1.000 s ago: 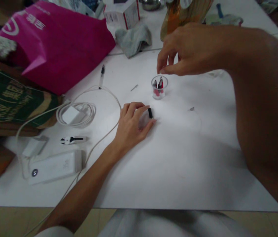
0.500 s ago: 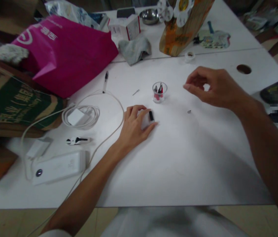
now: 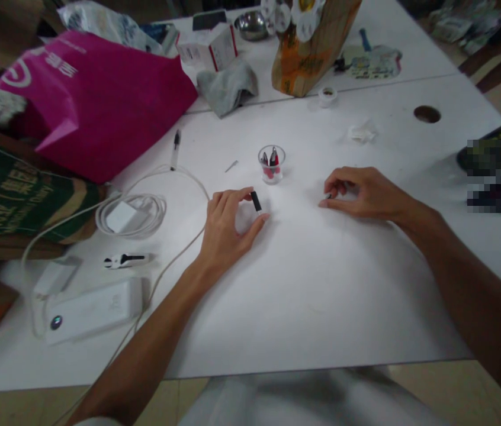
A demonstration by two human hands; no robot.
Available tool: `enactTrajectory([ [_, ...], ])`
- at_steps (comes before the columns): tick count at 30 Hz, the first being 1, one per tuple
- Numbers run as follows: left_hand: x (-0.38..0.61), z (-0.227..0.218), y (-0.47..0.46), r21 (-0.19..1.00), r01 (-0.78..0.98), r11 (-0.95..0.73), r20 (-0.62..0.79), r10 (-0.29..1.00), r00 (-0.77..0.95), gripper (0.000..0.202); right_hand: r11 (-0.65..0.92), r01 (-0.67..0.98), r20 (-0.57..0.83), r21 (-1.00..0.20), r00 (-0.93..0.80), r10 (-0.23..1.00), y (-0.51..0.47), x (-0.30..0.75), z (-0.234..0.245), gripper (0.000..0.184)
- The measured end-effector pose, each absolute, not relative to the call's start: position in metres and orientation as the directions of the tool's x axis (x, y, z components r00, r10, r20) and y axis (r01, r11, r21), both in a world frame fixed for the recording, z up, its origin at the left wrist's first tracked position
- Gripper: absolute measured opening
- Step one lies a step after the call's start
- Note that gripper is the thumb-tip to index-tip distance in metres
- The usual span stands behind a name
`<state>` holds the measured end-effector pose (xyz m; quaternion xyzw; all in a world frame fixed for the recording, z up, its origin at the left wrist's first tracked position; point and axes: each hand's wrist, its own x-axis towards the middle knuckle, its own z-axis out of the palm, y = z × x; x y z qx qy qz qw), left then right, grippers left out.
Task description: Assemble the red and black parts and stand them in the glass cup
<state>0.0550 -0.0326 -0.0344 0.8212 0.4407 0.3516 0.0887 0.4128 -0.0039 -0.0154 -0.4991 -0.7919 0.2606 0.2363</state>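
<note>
Between the thumb and fingertips of my left hand (image 3: 226, 228) is a short black stick-like piece (image 3: 256, 201), its kind unclear, raised slightly at a tilt. Over to the right, my right hand (image 3: 361, 194) is low at the tabletop, thumb and index finger pinched on a tiny grey metal piece (image 3: 329, 196) that the fingers partly cover. A small clear cup (image 3: 272, 176) stands just beyond and between the hands, with several red and black pieces with silvery tips (image 3: 272, 158) upright in it. Left of the cup lies a thin metal sliver (image 3: 231, 166).
On the left are a pen (image 3: 175, 149), coiled white cable (image 3: 161, 216), a white-and-black tool (image 3: 126, 260) and a white power bank (image 3: 95, 310). Farther back sit a magenta bag (image 3: 112, 100), grey cloth (image 3: 224, 92), tape roll (image 3: 327, 96) and crumpled white paper (image 3: 363, 132).
My right hand has come down and taken hold of the small metal piece that lay on the table. My left hand still holds the black piece. The view has shifted slightly to the right.
</note>
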Motion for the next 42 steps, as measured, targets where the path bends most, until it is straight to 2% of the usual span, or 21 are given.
enactTrajectory([
  [8, 0.057, -0.033, -0.037, 0.481, 0.647, -0.591, 0.531, 0.784, 0.322, 0.052, 0.32, 0.626, 0.127, -0.711, -0.333, 0.934, -0.006, 0.409, -0.02, 0.018],
  [14, 0.056, -0.034, -0.038, 0.513, 0.632, -0.581, 0.51, 0.798, 0.32, 0.049, 0.3, 0.638, 0.196, -0.709, -0.231, 0.953, -0.007, 0.403, -0.022, 0.017],
  [20, 0.057, -0.033, -0.038, 0.536, 0.609, -0.585, 0.501, 0.801, 0.329, 0.044, 0.431, 0.671, 0.36, -0.604, -0.252, 0.898, -0.009, 0.396, -0.028, 0.013],
  [26, 0.057, -0.034, -0.037, 0.546, 0.577, -0.608, 0.516, 0.786, 0.339, 0.042, 0.664, 0.587, 0.626, -0.463, -0.314, 0.714, -0.01, 0.381, -0.036, 0.005],
  [32, 0.057, -0.035, -0.035, 0.542, 0.537, -0.647, 0.545, 0.757, 0.362, 0.026, 0.734, 0.519, 0.669, -0.438, -0.358, 0.652, -0.015, 0.372, -0.036, 0.014],
  [42, 0.057, -0.037, -0.034, 0.485, 0.537, -0.69, 0.578, 0.714, 0.395, 0.023, 0.771, 0.49, 0.675, -0.407, -0.407, 0.616, -0.017, 0.367, -0.036, 0.019],
])
